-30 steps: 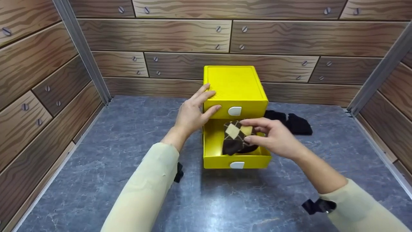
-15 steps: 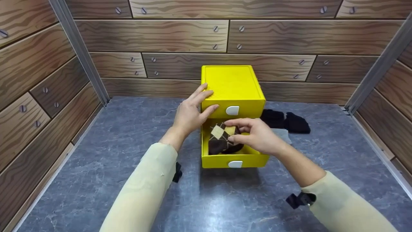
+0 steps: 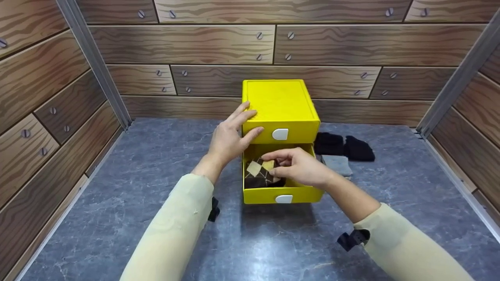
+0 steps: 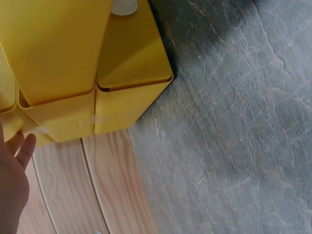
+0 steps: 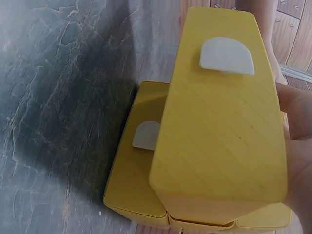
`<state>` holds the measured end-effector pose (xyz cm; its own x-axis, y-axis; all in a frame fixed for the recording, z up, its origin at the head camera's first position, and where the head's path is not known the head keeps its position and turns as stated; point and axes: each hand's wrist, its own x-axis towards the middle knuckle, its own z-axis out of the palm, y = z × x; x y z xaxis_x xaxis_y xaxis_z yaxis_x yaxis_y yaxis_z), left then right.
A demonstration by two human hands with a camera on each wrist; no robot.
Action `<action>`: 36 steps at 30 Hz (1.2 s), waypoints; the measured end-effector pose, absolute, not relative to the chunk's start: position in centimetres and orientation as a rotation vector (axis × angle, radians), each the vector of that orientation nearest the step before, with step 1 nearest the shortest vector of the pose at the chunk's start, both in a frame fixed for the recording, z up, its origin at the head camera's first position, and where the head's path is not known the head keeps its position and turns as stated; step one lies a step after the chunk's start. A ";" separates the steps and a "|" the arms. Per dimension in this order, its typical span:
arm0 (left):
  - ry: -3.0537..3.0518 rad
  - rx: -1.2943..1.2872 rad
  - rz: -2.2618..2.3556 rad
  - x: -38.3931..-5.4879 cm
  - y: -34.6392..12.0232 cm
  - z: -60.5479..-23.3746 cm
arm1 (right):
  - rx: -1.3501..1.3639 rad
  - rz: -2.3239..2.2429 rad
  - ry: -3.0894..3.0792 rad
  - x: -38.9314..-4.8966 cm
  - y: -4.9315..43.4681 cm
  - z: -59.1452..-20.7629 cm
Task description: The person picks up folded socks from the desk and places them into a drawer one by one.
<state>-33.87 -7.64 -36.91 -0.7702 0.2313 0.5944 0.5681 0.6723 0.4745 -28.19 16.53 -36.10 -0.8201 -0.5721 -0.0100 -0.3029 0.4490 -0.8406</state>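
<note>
A yellow drawer unit [image 3: 279, 101] stands on the table, its top drawer closed. Below that, a yellow drawer [image 3: 256, 195] with a white pull [image 5: 226, 55] is drawn out. My right hand [image 3: 302, 168] pinches a folded argyle sock [image 3: 256, 175], dark brown with cream and yellow diamonds, between thumb and fingers, down inside this drawer. In the right wrist view, the drawer front hides the sock and part of the right hand [image 5: 297, 131]. My left hand [image 3: 228, 136] rests with extended fingers on the unit's upper left edge, thumb against the front.
Beneath the pulled-out drawer is another closed drawer [image 5: 131, 170] with its own white pull. Right of the unit lie two folded black cloth items [image 3: 329, 144] and a grey folded cloth [image 3: 338, 164]. Wood-patterned panels [image 3: 215, 43] wall the grey marbled table [image 3: 175, 156] at back and sides.
My right hand has moved left and slightly down, taking the argyle sock lower into the open drawer's left side. The grey cloth has come into sight. My left hand stays on the unit.
</note>
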 end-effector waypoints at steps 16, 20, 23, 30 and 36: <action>-2.393 -0.630 -0.943 -33.7 -7.6 -36.7 | -0.583 -1.298 2.268 -28.3 16.4 -36.3; -2.392 -0.631 -0.936 -33.8 -7.6 -36.7 | -0.586 -1.282 2.287 -28.4 16.2 -36.4; -2.394 -0.628 -0.928 -33.8 -7.6 -36.7 | -0.595 -1.277 2.301 -28.5 16.2 -36.7; -2.396 -0.624 -0.933 -33.8 -7.7 -36.8 | -0.575 -1.274 2.313 -28.5 16.0 -36.7; -2.404 -0.619 -0.937 -33.8 -7.7 -36.9 | -0.575 -1.300 2.322 -28.3 16.1 -36.5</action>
<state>-33.77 -7.69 -36.87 -0.7808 0.2326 0.5799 0.5637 0.6626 0.4932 -28.26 16.07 -36.46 -0.8280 -0.5389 -0.1546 -0.1501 0.4787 -0.8651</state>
